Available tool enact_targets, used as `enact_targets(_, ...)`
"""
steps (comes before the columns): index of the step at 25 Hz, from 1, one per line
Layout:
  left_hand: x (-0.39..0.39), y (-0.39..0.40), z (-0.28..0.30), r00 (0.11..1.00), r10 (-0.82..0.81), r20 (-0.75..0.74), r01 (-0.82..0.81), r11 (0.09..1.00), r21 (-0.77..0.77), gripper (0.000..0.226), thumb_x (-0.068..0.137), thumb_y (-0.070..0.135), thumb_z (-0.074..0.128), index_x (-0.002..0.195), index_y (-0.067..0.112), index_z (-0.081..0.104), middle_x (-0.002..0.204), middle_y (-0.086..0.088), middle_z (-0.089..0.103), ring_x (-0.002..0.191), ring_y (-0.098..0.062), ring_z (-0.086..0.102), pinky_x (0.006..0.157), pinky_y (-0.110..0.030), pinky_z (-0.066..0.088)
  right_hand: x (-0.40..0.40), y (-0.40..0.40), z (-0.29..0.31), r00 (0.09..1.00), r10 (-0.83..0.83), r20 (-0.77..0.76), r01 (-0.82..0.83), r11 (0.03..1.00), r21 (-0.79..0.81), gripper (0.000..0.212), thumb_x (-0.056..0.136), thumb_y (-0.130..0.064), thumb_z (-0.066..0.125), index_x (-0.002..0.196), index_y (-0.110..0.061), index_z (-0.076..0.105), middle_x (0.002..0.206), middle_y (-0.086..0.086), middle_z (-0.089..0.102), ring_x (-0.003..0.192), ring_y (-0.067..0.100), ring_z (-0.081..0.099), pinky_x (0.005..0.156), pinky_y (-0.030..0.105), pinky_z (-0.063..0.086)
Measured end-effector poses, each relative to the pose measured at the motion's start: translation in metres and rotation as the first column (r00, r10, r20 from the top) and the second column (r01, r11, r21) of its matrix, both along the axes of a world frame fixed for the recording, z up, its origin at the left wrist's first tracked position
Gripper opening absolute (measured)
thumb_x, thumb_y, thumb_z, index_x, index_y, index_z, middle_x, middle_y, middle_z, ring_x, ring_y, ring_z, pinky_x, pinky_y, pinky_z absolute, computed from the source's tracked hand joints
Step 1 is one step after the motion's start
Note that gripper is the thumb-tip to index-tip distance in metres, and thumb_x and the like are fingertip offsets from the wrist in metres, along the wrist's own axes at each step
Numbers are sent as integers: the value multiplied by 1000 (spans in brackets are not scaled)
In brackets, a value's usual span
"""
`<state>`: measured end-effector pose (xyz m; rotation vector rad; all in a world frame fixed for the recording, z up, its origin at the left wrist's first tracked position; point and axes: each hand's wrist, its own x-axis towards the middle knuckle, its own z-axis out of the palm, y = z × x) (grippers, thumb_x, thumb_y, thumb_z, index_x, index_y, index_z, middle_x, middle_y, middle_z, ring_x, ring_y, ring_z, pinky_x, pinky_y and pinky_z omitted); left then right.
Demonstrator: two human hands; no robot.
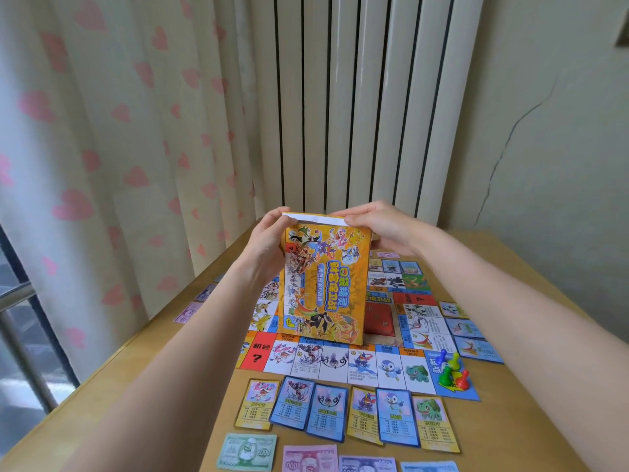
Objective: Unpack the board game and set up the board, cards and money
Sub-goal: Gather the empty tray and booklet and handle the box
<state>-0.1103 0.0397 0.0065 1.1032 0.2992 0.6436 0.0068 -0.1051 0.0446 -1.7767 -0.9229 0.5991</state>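
I hold the orange game box (323,284) upright above the board, its printed front toward me. My left hand (269,247) grips its upper left edge and my right hand (377,226) pinches the white flap at its top right. The game board (360,364) lies flat on the wooden table (163,362). A row of several property cards (347,415) lies along the board's near edge, with more cards (471,332) on the right. Several banknotes (248,451) lie at the near edge, and more banknotes (189,311) at the left. Coloured pawns (451,369) stand on the board's near right corner.
A heart-patterned curtain (119,148) hangs at the left over a window with a metal rail (17,294). A white radiator (357,103) stands behind the table against the wall (544,131). The table's left edge runs close to the curtain.
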Motion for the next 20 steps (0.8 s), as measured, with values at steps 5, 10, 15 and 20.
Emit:
enact_targets(5,4,3,-1,1000,2,-12,-2,1000,-6,12,92,5,50,89,17,49,51,-1,64,46,-12,62,45,-22,49,-3,4,-2,996,-90,10,90,996,3,28,96,-12,45,118,-13,62,115,19,65,93,22,60,81,33,49)
enact_targets(10,7,4,1,999,15,-31,-16,1000,-5,13,91,5,52,88,17,50,57,-3,64,47,-12,63,46,-22,50,-4,7,-5,989,-143,31,143,990,19,28,97,-15,45,118,-15,63,110,14,68,90,20,62,67,28,48)
enact_targets(15,11,4,3,994,42,-99,-42,999,3,11,90,6,49,87,16,48,82,-11,59,64,-20,64,65,-32,53,-4,4,-5,992,-108,66,107,994,25,28,97,-14,45,119,-15,62,97,7,66,83,17,61,77,31,52)
enact_targets(20,11,-3,8,972,103,-209,-103,995,12,4,84,8,47,84,11,46,100,-19,55,86,-32,60,87,-45,48,-5,-1,-4,998,-56,32,56,998,19,30,97,-13,45,123,-13,60,104,11,65,93,21,59,90,40,49)
